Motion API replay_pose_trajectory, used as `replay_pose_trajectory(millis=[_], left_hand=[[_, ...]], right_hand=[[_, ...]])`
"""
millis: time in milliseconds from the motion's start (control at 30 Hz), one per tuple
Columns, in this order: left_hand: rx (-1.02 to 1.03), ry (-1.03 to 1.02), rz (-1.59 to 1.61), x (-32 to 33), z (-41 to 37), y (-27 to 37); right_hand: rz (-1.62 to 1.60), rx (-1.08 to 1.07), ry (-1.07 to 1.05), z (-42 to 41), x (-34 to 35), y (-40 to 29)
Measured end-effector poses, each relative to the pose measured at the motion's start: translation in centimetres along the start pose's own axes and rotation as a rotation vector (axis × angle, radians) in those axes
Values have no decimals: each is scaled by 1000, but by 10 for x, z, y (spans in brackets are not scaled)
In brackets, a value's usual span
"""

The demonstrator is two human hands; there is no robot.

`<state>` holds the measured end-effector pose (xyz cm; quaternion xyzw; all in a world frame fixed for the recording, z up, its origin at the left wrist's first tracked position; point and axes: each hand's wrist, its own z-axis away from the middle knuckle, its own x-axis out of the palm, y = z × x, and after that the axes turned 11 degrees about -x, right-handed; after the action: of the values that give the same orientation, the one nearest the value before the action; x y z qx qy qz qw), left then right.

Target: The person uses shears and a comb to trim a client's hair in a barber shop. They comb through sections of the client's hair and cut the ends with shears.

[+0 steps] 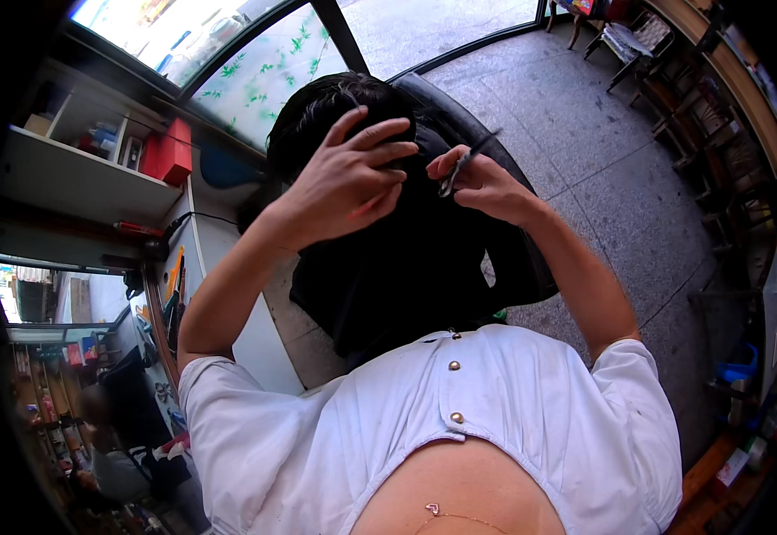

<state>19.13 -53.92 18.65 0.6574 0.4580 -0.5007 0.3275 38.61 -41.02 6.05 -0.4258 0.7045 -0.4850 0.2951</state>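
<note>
A seated person's dark-haired head (321,110) is in front of me, with a black cape or garment (395,287) over the body. Against the side and back of that head lies my left hand (355,174), its fingers spread over the hair. A reddish-orange patch shows by its thumb; whether it is an object I cannot tell. Just right of the head, my right hand (479,180) grips a pair of scissors (452,177) by the handle loops. Their dark, blurred blades point up and right, away from the head.
A black padded chair (515,160) surrounds the seated person. At left are a shelf (94,157) with a red box (174,152), a white cabinet (248,334), a corded black device (156,249) and a mirror (60,388). Wooden chairs (703,127) line the right side of the speckled floor (602,180).
</note>
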Motion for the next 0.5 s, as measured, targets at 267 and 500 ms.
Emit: replay_pose_trajectory(millis=[267, 500], left_hand=[[-1082, -153, 1527, 52, 75, 30], [-1100, -23, 1132, 14, 107, -9]], right_hand=[[-93, 135, -210, 6, 51, 6], [-258, 161, -71, -42, 49, 22]])
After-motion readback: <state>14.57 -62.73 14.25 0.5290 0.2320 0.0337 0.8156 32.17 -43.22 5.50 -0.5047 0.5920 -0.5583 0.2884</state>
